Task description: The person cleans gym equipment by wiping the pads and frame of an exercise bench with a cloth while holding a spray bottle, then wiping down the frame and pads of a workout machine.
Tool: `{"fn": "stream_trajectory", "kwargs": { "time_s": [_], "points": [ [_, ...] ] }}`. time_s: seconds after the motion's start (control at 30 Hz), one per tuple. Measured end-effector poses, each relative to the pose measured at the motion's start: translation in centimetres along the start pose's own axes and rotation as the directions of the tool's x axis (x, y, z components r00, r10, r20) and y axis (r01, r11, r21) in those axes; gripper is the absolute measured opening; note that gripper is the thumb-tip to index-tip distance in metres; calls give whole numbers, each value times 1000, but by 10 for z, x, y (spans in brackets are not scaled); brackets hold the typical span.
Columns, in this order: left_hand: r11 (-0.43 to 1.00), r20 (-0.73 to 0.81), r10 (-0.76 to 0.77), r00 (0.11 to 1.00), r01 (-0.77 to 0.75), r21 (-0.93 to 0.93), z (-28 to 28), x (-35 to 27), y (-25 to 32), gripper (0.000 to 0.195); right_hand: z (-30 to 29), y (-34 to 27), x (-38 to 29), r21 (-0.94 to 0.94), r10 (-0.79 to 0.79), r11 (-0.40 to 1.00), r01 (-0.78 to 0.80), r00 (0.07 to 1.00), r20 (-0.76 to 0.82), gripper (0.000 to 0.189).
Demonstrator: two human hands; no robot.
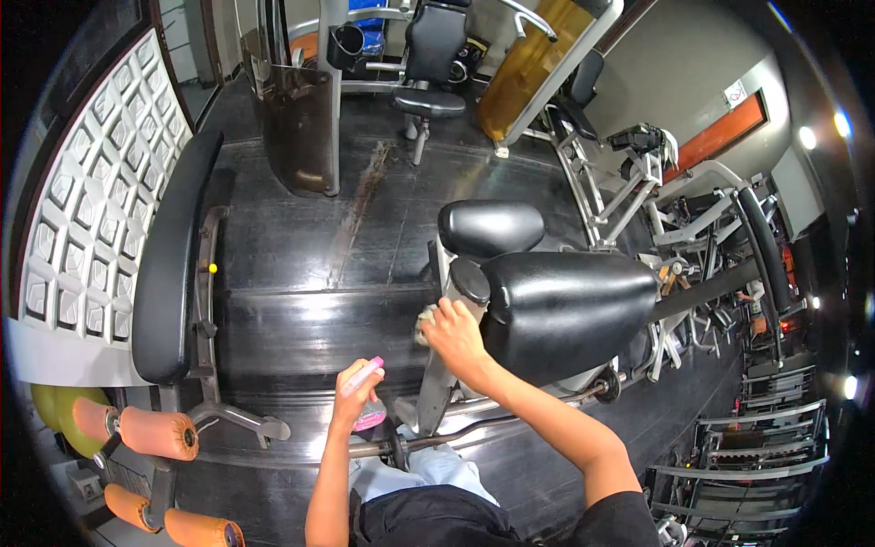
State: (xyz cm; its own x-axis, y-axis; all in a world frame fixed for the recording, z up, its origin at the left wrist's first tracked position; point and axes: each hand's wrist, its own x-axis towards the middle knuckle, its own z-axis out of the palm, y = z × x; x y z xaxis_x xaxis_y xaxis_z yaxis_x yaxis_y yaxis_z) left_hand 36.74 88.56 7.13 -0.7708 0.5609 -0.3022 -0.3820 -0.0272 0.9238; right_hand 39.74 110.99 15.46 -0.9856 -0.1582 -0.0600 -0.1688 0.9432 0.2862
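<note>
My left hand [357, 393] is closed around a clear spray bottle [371, 415] with a pink nozzle, held over the dark floor. A crumpled pale cloth [425, 325] sticks out from under my right hand [456, 336], which presses it against the grey metal frame [437, 390] of a workout bench. Just beyond that hand, a round black cap [469, 279] tops the frame's upright. To its right lies the large black padded seat [574, 308], and a smaller black pad [491, 228] sits behind it. Part of the cloth is hidden by my fingers.
A bent barbell bar [472, 432] crosses low in front of my legs. On the left stands a black bench [171, 260] with orange foam rollers [158, 433]. Weight machines with a black seat [428, 102] stand at the back; metal racks [745, 472] are at the right.
</note>
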Motion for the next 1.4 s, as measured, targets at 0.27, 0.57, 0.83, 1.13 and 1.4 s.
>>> {"fn": "stream_trajectory", "kwargs": {
  "time_s": [0.27,0.57,0.83,1.13,1.4],
  "points": [
    [999,-60,23,998,-25,-35,-11,9,8,13,95,-40,-16,26,-82,997,79,977,199,16],
    [999,-73,4,997,-7,-31,-20,13,-13,10,30,-4,57,-38,72,997,-63,951,300,12],
    [1000,-44,3,999,-4,-19,-6,17,-3,15,97,-42,34,-178,86,984,-1,876,474,17],
    [995,31,-60,998,57,84,-5,19,-4,17,1,2,75,-288,209,953,-95,894,397,20],
    [1000,45,-23,999,23,18,3,30,6,18,35,-16,23,-174,138,978,-117,984,116,19]
  ]
}}
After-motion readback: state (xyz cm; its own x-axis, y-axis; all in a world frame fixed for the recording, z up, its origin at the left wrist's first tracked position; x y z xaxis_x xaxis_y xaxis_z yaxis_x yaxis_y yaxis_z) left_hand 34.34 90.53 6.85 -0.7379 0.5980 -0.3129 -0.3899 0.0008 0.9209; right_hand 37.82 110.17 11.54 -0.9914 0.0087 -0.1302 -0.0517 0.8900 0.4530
